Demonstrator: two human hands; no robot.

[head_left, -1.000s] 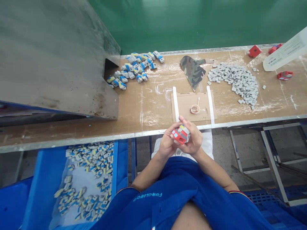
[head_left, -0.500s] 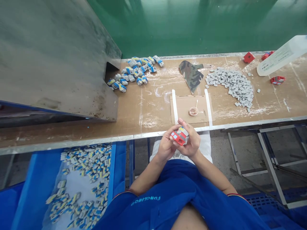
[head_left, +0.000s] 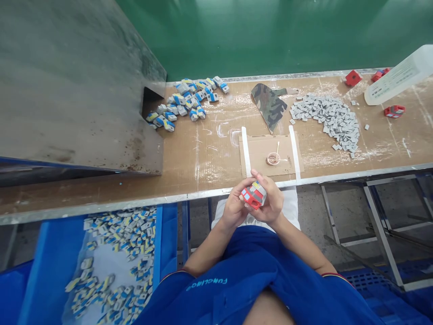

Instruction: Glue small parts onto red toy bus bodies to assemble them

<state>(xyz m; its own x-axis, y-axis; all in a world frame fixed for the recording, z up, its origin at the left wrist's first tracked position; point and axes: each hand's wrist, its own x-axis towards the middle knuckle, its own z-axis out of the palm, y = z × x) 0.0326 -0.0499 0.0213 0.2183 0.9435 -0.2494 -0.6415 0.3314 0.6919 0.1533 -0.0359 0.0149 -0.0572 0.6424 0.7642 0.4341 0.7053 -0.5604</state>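
A small red toy car (head_left: 252, 199) with pale blue windows and a grey band sits between my two hands, just off the near table edge. Against its upper right side is a grey, white and yellow block (head_left: 260, 188); I cannot tell whether they are joined. My left hand (head_left: 234, 208) closes round the car from the left. From the right, my right hand (head_left: 272, 202) wraps the block and the car's underside, thumb and fingers partly hiding both. Beyond them, a small round cup (head_left: 272, 159) with a cotton swab rests on a taped cardboard piece (head_left: 259, 146).
Blue, grey and yellow blocks (head_left: 182, 101) lie left, beside a metal box (head_left: 84, 90); more fill a blue bin (head_left: 165, 243) below. Small grey tiles (head_left: 333, 119), camouflage cloth (head_left: 269, 106), red toys (head_left: 353, 78) and a tilted clear bottle (head_left: 395, 81) occupy the table's right.
Between my hands the toy car has turned slightly, showing more of its windows. My hands stay almost in place, and the view has shifted a little.
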